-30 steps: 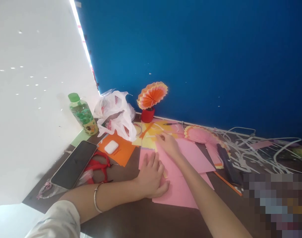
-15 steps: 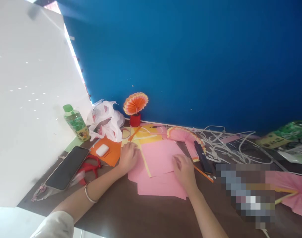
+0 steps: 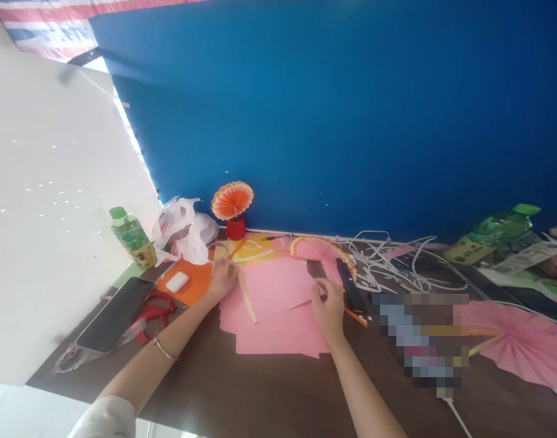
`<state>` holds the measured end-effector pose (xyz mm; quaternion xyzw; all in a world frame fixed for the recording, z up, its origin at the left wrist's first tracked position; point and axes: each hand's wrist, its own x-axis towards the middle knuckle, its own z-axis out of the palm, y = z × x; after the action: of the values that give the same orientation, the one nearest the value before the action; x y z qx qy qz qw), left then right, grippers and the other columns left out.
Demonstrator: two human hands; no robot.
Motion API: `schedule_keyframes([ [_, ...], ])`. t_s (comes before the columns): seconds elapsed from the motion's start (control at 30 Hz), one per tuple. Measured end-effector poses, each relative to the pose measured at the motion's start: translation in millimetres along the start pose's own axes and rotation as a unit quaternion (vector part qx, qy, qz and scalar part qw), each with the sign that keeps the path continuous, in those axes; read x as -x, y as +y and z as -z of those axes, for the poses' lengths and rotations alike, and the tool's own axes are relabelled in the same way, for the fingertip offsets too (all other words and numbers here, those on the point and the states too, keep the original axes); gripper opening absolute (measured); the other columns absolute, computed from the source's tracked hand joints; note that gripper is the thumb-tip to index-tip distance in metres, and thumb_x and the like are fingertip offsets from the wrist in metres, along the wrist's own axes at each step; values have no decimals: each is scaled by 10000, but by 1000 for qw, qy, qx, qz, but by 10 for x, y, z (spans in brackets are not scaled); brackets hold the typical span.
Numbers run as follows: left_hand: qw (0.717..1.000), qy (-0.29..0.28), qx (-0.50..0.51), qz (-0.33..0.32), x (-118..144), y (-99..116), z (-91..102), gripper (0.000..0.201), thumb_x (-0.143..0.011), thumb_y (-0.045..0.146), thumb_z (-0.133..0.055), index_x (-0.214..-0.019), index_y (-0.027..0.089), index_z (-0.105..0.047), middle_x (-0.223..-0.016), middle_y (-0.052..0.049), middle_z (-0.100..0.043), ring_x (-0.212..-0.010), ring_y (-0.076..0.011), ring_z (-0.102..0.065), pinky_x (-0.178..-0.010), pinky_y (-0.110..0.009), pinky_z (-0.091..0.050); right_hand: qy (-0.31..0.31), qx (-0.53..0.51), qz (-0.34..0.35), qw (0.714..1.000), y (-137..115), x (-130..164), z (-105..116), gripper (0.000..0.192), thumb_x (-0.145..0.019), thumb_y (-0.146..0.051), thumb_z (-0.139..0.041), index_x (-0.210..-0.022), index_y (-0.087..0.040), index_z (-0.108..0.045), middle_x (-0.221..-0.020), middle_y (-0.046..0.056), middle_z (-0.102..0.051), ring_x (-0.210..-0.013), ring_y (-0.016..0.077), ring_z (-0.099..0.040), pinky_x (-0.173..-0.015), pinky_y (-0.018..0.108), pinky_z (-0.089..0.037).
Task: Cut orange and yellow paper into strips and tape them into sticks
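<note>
Far left of frame: phone point(image 3: 115, 315) lies flat at the surface point(image 3: 269, 389) edge, red scissors point(image 3: 154, 312) just beside it, both parked clear of the work. Left hand point(image 3: 222, 280), fingers loosely curled, presses the upper-left corner of the pink paper sheets point(image 3: 278, 307), pinning the stack. A thin yellow strip point(image 3: 248, 298) lies across them. Right hand point(image 3: 328, 304) seems to pinch the top sheet's right edge; blurred. Right: pink paper fan point(image 3: 520, 340) set aside.

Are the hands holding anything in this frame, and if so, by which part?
Both hands rest on the pink paper sheets: the left hand at the top-left edge, the right hand at the right edge. Whether the fingers pinch the paper cannot be told.
</note>
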<state>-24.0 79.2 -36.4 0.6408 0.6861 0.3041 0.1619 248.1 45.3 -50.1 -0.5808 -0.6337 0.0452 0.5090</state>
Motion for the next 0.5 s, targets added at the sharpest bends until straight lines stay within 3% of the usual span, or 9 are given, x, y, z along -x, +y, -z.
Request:
schedule_keyframes([
  [0.17,994,46,90,53,228,-118,222,183,-834,269,-390,-962,158,-460,-704,-15,-623,-616,-156,-587,-609,-256,-425,23,-40,-49,998,17,-1,-38,169,-790,-281,-433,-873,-174,-533,-874,94,-578,-847,225,-536,-754,383,-434],
  [0.3,998,-58,10,-3,423,-122,365,170,-810,274,-416,-924,191,-511,-540,37,-557,-527,-150,-552,-568,-238,-385,8,-19,-25,999,-28,-10,-79,186,-806,-282,-416,-876,-165,-544,-862,100,-583,-852,228,-536,-744,376,-431],
  [0.37,995,-74,-61,-23,430,-96,388,162,-805,276,-420,-884,206,-542,-544,35,-551,-538,-144,-548,-560,-228,-363,-34,12,29,999,-91,2,-93,204,-817,-281,-410,-900,-167,-557,-896,107,-599,-886,235,-534,-783,389,-413],
  [0.5,992,-18,-122,-4,198,-46,314,170,-800,261,-423,-863,199,-568,-722,-10,-614,-670,-154,-578,-575,-219,-364,-172,91,134,972,-291,93,-106,315,-822,-321,-431,-1090,-189,-531,-1095,101,-585,-1050,252,-491,-905,425,-340],
])
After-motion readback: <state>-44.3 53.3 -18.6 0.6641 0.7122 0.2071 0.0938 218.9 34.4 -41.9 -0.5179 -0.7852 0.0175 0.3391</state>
